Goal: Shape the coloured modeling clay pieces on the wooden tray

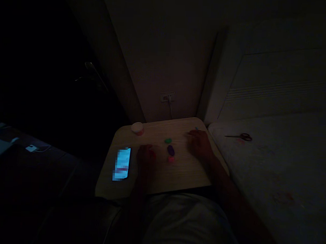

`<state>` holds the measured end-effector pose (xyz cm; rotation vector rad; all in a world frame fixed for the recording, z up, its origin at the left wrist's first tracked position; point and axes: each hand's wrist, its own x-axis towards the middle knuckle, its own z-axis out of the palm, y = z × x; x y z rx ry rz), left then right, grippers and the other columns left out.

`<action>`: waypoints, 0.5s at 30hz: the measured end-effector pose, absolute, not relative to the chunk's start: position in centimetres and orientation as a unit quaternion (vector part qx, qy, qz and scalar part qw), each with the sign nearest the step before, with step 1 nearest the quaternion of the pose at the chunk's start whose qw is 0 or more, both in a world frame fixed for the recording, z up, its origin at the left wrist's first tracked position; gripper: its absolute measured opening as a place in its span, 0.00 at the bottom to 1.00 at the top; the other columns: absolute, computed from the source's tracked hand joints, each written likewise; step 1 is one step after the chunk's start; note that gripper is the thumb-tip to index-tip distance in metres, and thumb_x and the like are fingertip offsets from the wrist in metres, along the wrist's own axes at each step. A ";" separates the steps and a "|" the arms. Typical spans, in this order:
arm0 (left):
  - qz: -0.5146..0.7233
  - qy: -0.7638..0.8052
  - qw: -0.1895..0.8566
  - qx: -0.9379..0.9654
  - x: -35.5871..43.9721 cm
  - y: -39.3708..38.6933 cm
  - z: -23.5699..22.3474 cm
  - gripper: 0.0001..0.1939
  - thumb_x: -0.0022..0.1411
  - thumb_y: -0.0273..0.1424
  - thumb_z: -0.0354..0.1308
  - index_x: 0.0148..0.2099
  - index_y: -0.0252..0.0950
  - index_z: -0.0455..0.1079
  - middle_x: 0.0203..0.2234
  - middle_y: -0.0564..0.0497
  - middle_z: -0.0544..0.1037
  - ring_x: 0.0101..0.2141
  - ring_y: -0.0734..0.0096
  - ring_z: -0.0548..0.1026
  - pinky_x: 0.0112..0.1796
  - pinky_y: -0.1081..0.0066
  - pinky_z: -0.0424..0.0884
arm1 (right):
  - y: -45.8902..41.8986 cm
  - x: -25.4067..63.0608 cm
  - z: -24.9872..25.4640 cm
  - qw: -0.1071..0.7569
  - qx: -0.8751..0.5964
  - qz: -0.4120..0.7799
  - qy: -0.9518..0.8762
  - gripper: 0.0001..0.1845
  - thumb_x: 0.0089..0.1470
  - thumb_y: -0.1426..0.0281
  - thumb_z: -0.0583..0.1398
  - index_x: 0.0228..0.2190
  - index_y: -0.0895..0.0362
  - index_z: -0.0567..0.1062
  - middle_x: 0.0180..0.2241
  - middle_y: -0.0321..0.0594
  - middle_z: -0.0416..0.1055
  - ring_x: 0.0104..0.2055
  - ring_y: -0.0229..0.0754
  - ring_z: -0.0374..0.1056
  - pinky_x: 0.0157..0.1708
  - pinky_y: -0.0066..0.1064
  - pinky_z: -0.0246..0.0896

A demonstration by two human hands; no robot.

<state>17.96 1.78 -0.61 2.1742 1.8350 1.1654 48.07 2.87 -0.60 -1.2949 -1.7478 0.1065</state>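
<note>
1. Your left hand point(145, 155) is resting half-curled at a red lump point(153, 154).
2. Your right hand point(200, 143) is blurring, fingers partly straight; I cannot tell either grip.
3. Green lump point(168, 140), purple lump point(170, 150) and pink lump point(171, 159) are lying between, on the table point(186, 177).
4. A phone point(122, 164) is glowing in the dark room.

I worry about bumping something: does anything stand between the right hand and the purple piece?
In this dark picture, nothing visible does: only tabletop shows between the right hand and the purple piece. The green piece lies off that path.
</note>
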 end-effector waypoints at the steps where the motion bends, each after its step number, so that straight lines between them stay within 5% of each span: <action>1: 0.383 0.594 0.030 0.707 18.0 1.7 -0.5 0.11 0.62 0.25 0.51 0.46 0.36 0.70 0.42 0.41 0.75 0.45 0.52 0.72 0.49 0.54 0.70 | 2.9 48.0 -0.9 0.427 -0.540 0.029 -0.725 0.18 0.56 0.72 0.56 0.46 0.57 0.80 0.50 0.51 0.76 0.54 0.55 0.68 0.58 0.51 0.61; 7: 0.304 0.580 0.019 0.755 18.5 1.3 -0.3 0.10 0.64 0.27 0.54 0.47 0.36 0.71 0.44 0.41 0.74 0.46 0.51 0.71 0.50 0.53 0.68 | 3.1 47.4 -2.1 0.353 -0.542 0.036 -0.762 0.18 0.58 0.76 0.55 0.45 0.57 0.81 0.46 0.51 0.78 0.51 0.53 0.70 0.57 0.51 0.63; 15: 0.281 0.586 0.017 0.760 18.6 1.6 -0.4 0.12 0.66 0.24 0.50 0.47 0.36 0.72 0.44 0.41 0.75 0.45 0.52 0.71 0.49 0.54 0.68 | 2.6 46.2 -0.5 0.560 -0.544 0.197 -0.594 0.21 0.67 0.57 0.52 0.52 0.54 0.75 0.49 0.50 0.77 0.52 0.52 0.73 0.55 0.50 0.66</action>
